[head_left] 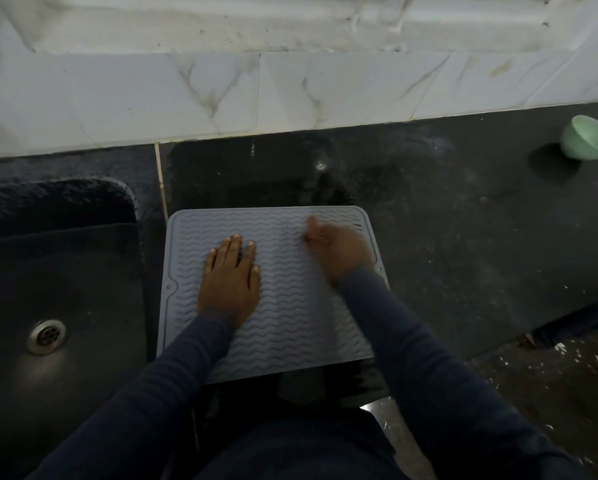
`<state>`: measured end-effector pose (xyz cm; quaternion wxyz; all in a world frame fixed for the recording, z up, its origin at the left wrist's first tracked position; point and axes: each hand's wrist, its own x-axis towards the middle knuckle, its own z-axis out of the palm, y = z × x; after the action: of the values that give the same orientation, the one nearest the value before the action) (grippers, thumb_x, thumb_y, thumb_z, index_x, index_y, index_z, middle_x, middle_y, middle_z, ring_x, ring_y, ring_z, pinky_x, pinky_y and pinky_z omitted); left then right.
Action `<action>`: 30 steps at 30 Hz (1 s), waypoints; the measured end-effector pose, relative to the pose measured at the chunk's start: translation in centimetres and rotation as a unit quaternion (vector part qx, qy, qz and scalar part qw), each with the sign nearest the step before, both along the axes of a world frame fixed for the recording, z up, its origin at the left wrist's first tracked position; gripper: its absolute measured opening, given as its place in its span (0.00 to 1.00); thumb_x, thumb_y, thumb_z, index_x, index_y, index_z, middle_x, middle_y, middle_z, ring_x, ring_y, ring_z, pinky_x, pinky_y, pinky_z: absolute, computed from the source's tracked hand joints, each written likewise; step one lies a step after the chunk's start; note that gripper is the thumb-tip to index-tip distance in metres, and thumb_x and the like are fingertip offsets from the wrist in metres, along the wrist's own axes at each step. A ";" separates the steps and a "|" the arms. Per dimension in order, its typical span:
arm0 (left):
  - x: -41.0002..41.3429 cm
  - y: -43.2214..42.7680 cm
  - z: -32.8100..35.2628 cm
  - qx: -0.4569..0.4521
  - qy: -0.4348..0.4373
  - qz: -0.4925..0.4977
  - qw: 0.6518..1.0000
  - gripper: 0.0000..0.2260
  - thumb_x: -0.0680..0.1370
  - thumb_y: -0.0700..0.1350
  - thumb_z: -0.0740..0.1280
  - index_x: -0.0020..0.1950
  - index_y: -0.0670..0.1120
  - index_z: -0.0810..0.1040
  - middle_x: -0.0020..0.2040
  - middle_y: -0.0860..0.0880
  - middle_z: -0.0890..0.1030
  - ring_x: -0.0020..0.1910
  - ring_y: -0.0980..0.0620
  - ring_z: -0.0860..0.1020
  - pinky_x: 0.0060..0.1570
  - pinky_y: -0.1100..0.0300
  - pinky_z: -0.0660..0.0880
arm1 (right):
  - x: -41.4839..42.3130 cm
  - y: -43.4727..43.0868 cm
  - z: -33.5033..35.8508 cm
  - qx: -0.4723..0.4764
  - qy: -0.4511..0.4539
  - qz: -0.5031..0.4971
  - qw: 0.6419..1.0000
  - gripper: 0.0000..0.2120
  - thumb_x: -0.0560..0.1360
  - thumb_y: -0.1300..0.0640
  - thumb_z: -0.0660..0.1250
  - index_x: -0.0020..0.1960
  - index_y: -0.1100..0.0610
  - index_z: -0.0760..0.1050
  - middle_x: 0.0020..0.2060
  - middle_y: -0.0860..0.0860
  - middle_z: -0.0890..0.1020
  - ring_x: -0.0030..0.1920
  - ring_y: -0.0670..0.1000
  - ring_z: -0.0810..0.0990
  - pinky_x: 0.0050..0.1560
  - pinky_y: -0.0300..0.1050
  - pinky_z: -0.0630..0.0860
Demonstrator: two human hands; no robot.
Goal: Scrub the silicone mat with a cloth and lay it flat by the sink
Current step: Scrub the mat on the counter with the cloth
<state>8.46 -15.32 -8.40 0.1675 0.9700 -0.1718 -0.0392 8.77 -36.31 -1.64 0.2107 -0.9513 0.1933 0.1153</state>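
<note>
Dark desk (pixel 464 237), wet sheen, pale specks at near right; green bowl (pixel 590 138) at far right edge, tilted; marble-veined wall tiles (pixel 221 91) behind; steel drain (pixel 46 336) near left.

Dim dark stone counter (pixel 464 237) under white marble-veined wall tiles (pixel 221 95).

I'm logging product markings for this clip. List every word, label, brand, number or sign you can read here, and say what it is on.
None can be read.
Silicone mat: only a raised wave pattern, no lettering visible.
Green bowl: plain, no print visible.
Sink, drain, countertop and wall tiles: no markings.
Right hand is motion-blurred; it shows no text.
</note>
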 end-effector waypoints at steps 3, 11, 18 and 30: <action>0.1 0.0 0.1 -0.006 -0.006 0.001 1.000 0.29 0.78 0.55 0.44 0.75 0.44 0.62 0.76 0.42 0.60 0.76 0.44 0.56 0.73 0.48 0.47 | -0.8 8.2 -1.0 0.053 0.031 0.114 0.992 0.30 0.79 0.35 0.42 0.68 0.48 0.71 0.69 0.52 0.72 0.69 0.56 0.70 0.69 0.56 0.66; 0.0 0.0 0.0 -0.011 -0.001 0.006 1.000 0.28 0.79 0.55 0.45 0.76 0.46 0.61 0.77 0.43 0.60 0.76 0.45 0.55 0.74 0.48 0.46 | -2.9 -5.2 0.1 -0.032 0.036 -0.070 0.996 0.27 0.75 0.29 0.51 0.65 0.41 0.72 0.57 0.54 0.81 0.56 0.60 0.79 0.57 0.54 0.72; 0.0 -0.1 0.0 -0.005 -0.009 0.007 1.000 0.27 0.79 0.54 0.46 0.76 0.46 0.62 0.76 0.42 0.60 0.76 0.44 0.56 0.73 0.48 0.47 | -1.0 3.3 -0.5 -0.009 -0.017 0.043 0.999 0.26 0.79 0.35 0.50 0.62 0.48 0.76 0.54 0.52 0.82 0.54 0.56 0.80 0.54 0.50 0.74; 0.1 0.0 -0.3 -0.003 0.000 0.005 1.000 0.26 0.79 0.55 0.47 0.77 0.48 0.59 0.77 0.43 0.58 0.76 0.45 0.54 0.74 0.48 0.46 | -2.9 -6.7 0.6 -0.052 0.056 -0.139 0.987 0.31 0.72 0.29 0.58 0.62 0.51 0.78 0.56 0.57 0.81 0.56 0.61 0.80 0.56 0.53 0.75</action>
<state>8.54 -15.30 -8.67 0.1708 0.9703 -0.1668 -0.0382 5.85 -43.03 -1.02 0.1642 -0.9168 0.3408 0.1281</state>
